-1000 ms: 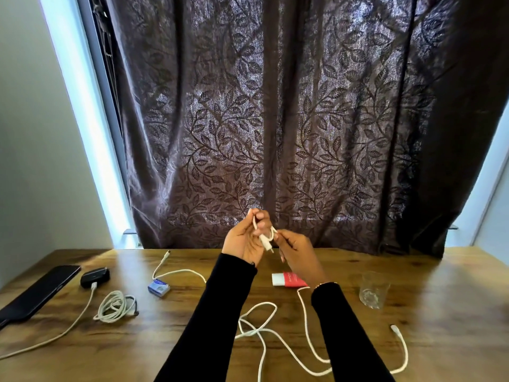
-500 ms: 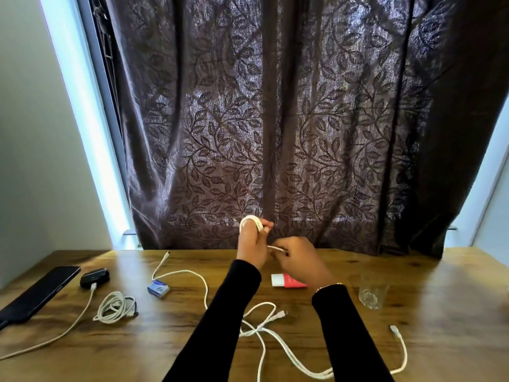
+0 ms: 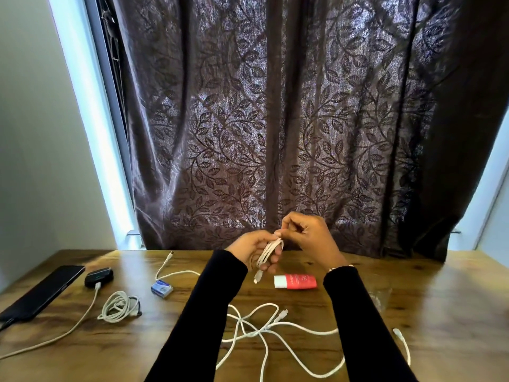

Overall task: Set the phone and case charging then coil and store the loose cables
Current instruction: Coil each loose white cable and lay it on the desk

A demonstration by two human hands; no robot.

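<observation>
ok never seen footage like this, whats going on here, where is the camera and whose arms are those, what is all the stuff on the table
There is no machine: a person wears a camera on the head, looking forward and down, so the black sleeves are their own arms. The left hand grips a small coil of white cable, and the right hand pinches it at the top. On the wooden table lie a tangle of loose white cable, an already coiled cable, a dark phone, a small black case with a cable plugged in, a small blue box and a red and white tube. A patterned curtain hangs behind.
</observation>
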